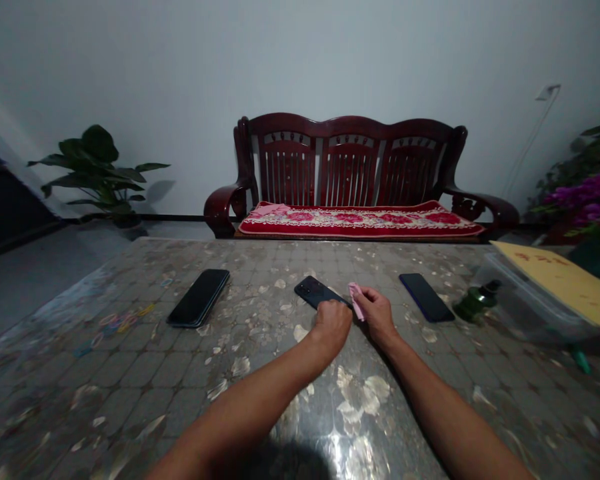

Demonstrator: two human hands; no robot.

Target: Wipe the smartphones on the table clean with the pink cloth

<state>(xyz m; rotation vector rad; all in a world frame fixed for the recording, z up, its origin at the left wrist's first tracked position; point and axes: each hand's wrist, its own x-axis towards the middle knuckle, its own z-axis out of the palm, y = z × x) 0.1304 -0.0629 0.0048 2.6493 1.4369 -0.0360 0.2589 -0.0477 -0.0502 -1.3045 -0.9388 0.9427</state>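
One dark phone (316, 291) lies mid-frame on the patterned surface (257, 293), left hand (334, 321) curled at its lower-right end, grip unclear; one pink cloth (356, 303), adjacent, pinched in right hand (376, 311).

Bare, as far as I can see, is the left forearm (270, 393): smooth and lean, thickest at its near end and narrowing evenly to a slim wrist. The right forearm (445, 407) is uncovered too, with the same long taper and an equally bare wrist. The left hand (334, 319) has a rounded back and a row of knuckles; on the right hand (376, 311) I can pick out a thumb and slender fingers, ungloved like the other. The nails are too small for me to make out.
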